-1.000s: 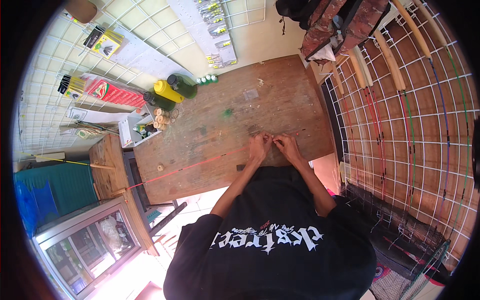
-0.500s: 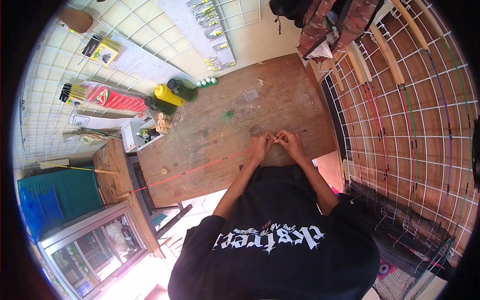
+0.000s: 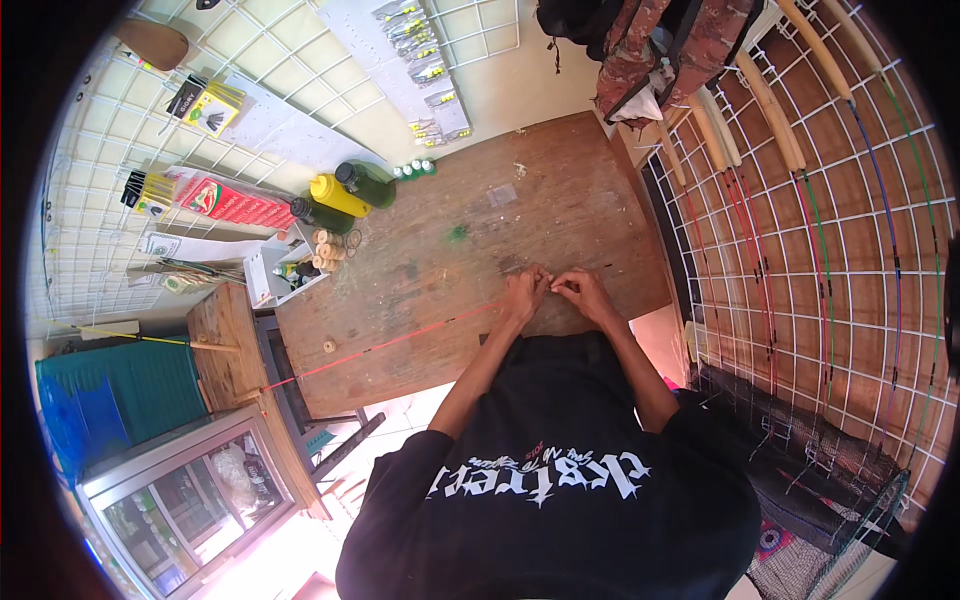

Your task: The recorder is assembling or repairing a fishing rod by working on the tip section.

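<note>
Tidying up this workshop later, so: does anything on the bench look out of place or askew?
Mostly the thin red rod: it lies slantwise across the wooden table and sticks out past its left edge. Both hands, left hand and right hand, meet at its near end. Nothing looks spilled.

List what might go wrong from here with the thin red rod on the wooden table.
1. The thin red rod juts past the wooden table edge at the left; a knock there could wrench it from the left hand.
2. Both hands, the right hand included, pinch something tiny; it may slip.
</note>
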`<state>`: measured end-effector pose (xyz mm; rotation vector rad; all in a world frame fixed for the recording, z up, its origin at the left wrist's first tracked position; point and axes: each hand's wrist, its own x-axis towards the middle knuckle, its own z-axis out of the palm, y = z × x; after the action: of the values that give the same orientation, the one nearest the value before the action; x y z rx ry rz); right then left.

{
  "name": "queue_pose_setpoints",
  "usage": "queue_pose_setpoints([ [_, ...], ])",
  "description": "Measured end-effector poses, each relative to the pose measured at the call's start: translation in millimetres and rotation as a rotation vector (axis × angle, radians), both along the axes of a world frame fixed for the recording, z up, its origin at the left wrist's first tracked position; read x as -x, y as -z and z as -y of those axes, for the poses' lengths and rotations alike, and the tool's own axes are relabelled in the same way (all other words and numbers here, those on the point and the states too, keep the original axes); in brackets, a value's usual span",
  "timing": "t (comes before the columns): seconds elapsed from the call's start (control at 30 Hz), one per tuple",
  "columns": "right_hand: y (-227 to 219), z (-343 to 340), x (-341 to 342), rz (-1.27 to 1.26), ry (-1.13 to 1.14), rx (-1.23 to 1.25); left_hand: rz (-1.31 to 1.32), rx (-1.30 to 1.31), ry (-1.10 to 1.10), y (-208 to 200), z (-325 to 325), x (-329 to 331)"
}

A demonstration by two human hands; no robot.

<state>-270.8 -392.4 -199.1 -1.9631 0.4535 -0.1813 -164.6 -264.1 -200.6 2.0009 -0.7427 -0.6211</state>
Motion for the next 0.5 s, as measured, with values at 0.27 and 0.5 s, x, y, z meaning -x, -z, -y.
queue_pose_setpoints([
  [0.27, 6.3, -7.7, -1.3, 0.013, 0.059, -0.010, -0.019, 0.006, -0.020, -7.7, 2.5, -1.0],
  [0.5, 18.5, -4.3, -6.6, -0.004, 0.107, -0.147, -0.111, 0.049, 0.032, -1.2, -3.8, -4.7],
])
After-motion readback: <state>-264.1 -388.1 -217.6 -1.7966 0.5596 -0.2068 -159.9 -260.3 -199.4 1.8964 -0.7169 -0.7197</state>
